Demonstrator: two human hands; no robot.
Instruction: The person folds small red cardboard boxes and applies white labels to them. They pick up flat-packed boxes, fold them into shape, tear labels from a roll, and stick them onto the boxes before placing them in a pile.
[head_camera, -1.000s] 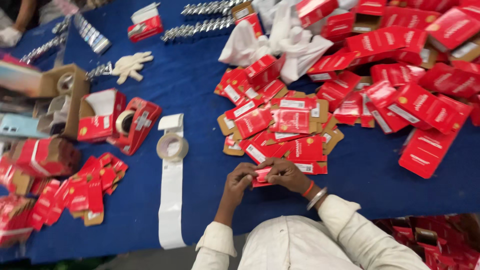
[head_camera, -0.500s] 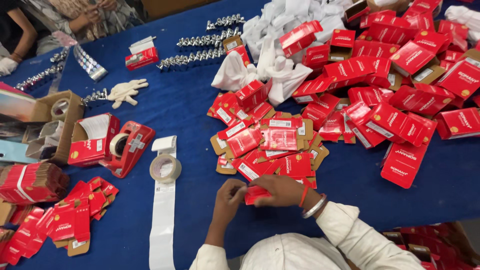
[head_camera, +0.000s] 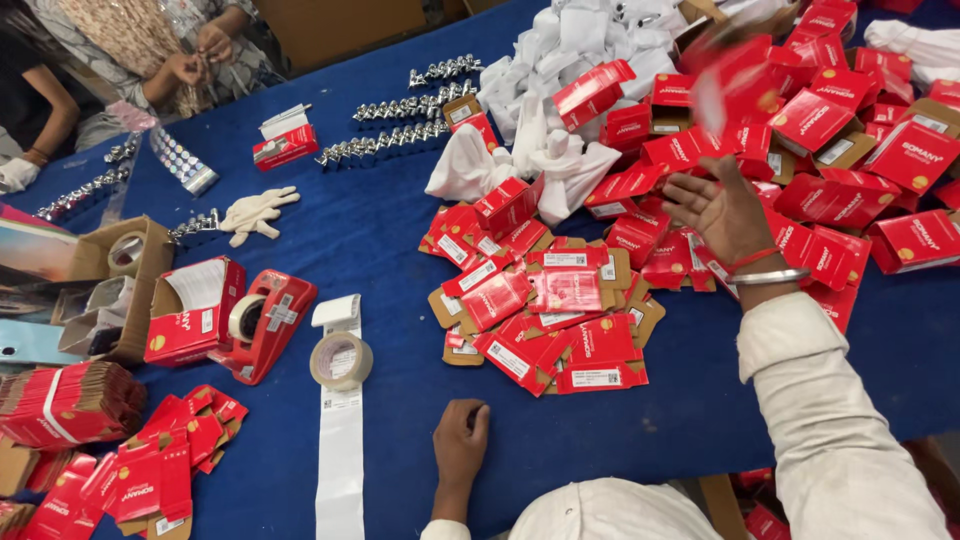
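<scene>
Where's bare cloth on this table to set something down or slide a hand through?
Free: the blue cloth between the tape roll and the left hand; a wide band between the white glove and the flat red cartons; a strip below those cartons. Crowded: folded red boxes around the right hand, and the left edge by the tape dispenser.

A deep blue cloth covers the bench (head_camera: 380, 230). The flattened cartons (head_camera: 545, 310) near the middle are bright red with white label patches and brown card flaps. The folded boxes (head_camera: 850, 110) heaped at the far right are the same red with white lettering. The bags (head_camera: 560, 150) piled beyond them are plain white. The tape dispenser (head_camera: 265, 320) on the left is red. The label strip (head_camera: 340, 450) is white. The glove (head_camera: 255, 212) is cream. The metal pieces (head_camera: 400, 125) in rows shine silver. The right hand (head_camera: 722, 205) wears a red thread and a silver bangle above a white sleeve (head_camera: 830, 410).
</scene>
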